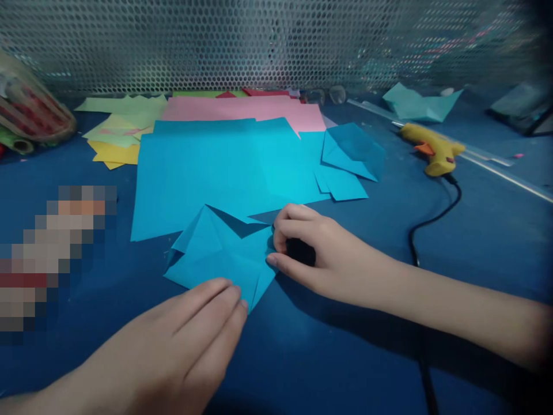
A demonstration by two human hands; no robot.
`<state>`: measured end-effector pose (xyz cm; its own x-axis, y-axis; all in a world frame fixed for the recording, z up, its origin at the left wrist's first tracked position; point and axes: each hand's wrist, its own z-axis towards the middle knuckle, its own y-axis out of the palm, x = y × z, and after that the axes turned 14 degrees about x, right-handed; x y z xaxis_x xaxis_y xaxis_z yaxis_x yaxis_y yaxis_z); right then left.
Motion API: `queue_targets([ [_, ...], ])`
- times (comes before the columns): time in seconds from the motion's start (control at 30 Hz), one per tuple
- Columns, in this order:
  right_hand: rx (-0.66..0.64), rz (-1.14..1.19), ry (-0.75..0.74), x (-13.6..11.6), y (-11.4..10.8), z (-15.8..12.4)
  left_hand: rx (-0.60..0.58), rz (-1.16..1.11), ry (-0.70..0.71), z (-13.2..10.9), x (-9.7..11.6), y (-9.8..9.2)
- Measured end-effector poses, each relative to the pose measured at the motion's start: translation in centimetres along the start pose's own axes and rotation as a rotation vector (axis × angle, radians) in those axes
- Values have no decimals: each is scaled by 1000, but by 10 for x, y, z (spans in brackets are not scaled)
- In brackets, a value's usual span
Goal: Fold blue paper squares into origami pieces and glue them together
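A folded sheet of blue origami paper (220, 248) lies near the middle of the table, with crease lines across it and raised flaps at its upper edge. My left hand (194, 340) is at its lower edge, the fingers held together and closed on the paper; the thumb is hidden. At the right corner, my right hand (306, 245) pinches the same paper between thumb and curled fingers. Just behind lie large blue sheets (207, 167), partly overlapped by the folded piece.
Pink paper (242, 108) and green and yellow scraps (118, 129) lie behind. Blue folded pieces (352, 150) rest at right. Beyond are a yellow glue gun (432, 150) with a black cord (432, 225), clear sticks and a pale paper boat (421, 105). A jar (37, 104) stands left, mesh (259, 46) behind.
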<state>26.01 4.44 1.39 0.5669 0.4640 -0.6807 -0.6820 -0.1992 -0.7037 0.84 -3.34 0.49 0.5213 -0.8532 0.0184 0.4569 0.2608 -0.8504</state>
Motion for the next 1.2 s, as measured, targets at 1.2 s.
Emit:
queue_targets([
  [1.2,10,-41,-10,-1,1,-2,46,-40,-32,16,0,6],
])
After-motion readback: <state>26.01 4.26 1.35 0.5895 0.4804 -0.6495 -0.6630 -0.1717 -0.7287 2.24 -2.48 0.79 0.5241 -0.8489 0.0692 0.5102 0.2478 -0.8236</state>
